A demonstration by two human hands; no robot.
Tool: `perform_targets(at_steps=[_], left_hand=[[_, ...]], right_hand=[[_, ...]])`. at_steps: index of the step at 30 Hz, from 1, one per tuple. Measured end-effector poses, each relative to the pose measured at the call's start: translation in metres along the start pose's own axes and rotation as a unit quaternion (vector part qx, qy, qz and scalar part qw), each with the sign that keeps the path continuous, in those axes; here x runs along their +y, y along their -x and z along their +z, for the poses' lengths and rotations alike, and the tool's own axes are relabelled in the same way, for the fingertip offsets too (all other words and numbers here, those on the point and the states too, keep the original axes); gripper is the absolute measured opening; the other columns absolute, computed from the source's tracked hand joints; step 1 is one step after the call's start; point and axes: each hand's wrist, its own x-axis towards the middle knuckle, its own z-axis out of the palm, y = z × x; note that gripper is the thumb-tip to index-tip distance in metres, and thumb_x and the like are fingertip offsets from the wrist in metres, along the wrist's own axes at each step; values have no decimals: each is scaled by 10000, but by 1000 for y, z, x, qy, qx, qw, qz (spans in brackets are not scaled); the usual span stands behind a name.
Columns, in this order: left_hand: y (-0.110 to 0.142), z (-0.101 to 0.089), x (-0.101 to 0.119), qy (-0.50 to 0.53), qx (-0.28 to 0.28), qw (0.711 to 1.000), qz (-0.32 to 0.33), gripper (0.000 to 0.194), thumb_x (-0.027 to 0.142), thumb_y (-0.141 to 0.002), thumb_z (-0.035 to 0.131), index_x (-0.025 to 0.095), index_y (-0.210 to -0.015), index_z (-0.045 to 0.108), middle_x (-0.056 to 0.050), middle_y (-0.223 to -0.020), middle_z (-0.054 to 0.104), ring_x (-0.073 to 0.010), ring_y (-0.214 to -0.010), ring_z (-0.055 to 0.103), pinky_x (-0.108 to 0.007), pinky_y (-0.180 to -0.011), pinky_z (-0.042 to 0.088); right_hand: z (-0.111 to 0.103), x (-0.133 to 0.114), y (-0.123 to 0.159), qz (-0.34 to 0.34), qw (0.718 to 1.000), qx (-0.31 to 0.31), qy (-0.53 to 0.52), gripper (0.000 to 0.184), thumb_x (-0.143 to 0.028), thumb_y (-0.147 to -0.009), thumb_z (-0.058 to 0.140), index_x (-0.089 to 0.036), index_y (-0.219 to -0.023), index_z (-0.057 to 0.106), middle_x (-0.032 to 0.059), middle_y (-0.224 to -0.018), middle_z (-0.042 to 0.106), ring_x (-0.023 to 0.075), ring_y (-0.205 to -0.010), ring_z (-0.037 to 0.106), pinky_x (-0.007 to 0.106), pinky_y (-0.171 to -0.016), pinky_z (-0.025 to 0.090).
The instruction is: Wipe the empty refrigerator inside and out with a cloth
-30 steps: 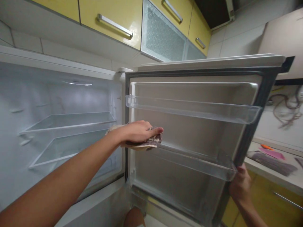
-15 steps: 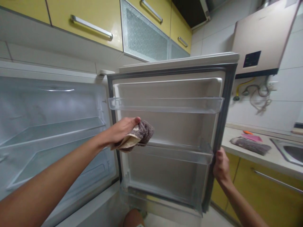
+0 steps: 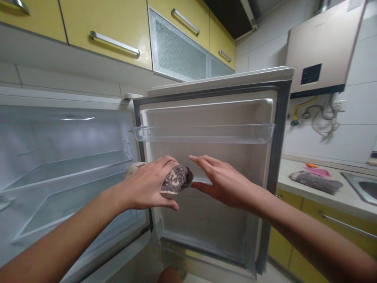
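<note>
A folded brown-and-cream cloth (image 3: 176,180) is held by my left hand (image 3: 147,181), whose thumb stretches out below it. My right hand (image 3: 222,179) is just to the right of the cloth, with thumb and fingers apart and nothing between them; whether its fingertips touch the cloth I cannot tell. Both hands are in front of the open refrigerator door (image 3: 182,224). Across the door's inner side runs a clear upper shelf (image 3: 206,133). A lower door shelf is mostly hidden behind my hands.
Left of the door, the refrigerator's inside shows a glass shelf (image 3: 70,169). On the right, a grey cloth (image 3: 316,182) and a pink cloth (image 3: 318,171) lie on the counter beside a sink (image 3: 361,184). Yellow cabinets (image 3: 108,23) hang above; a water heater (image 3: 321,51) is mounted on the wall.
My right hand has let go of the door's right edge and moved left to beside the cloth. My left hand has turned, palm downward, still holding the cloth.
</note>
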Motion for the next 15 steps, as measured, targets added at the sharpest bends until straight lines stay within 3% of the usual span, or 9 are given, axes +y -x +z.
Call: perform_targets(at_steps=[2, 5, 8, 12, 15], left_hand=[[6, 1, -4, 9, 22, 1000, 14, 665, 453, -921, 766, 242, -1504, 523, -135, -1447, 657, -316, -1274, 679, -455, -1056, 562], [11, -4, -12, 33, 39, 998, 29, 492, 226, -996, 555, 251, -1487, 534, -105, -1438, 700, -269, -1301, 688, -440, -1106, 553], [15, -12, -15, -20, 65, 997, 45, 459, 247, -1045, 484, 209, -1496, 563, -125, -1481, 700, -304, -1358, 665, -495, -1160, 534], [14, -22, -4, -37, 154, 986, 55, 457, 317, -1104, 414, 170, -1508, 569, -149, -1528, 677, -310, -1424, 630, -499, -1212, 500], [10, -26, 11, 53, 150, 986, 44, 383, 335, -1114, 443, 226, -1443, 605, -90, -1402, 754, -256, -1285, 718, -397, -1092, 561]], right_hand=[[4, -1, -25, 7, 995, -85, -45, 577, -427, -1007, 789, -191, -1488, 574, 165, -1415, 707, 312, -1251, 703, 389, -964, 548], [5, -4, -42, 33, 989, -140, -44, 176, -326, -1078, 671, -206, -1202, 638, 80, -1177, 767, 228, -1002, 725, 287, -751, 420], [0, -7, -46, 29, 993, -106, 44, 56, -237, -1112, 549, -199, -1121, 588, 75, -1127, 737, 185, -874, 664, 293, -669, 296], [-14, -5, -45, -4, 986, -27, 164, 68, -221, -1116, 527, -187, -1152, 573, 104, -1160, 704, 200, -935, 636, 313, -665, 250], [-21, 1, -37, 24, 982, -68, 173, 107, -254, -1045, 650, -204, -1107, 578, 60, -1099, 713, 182, -860, 627, 311, -630, 220]])
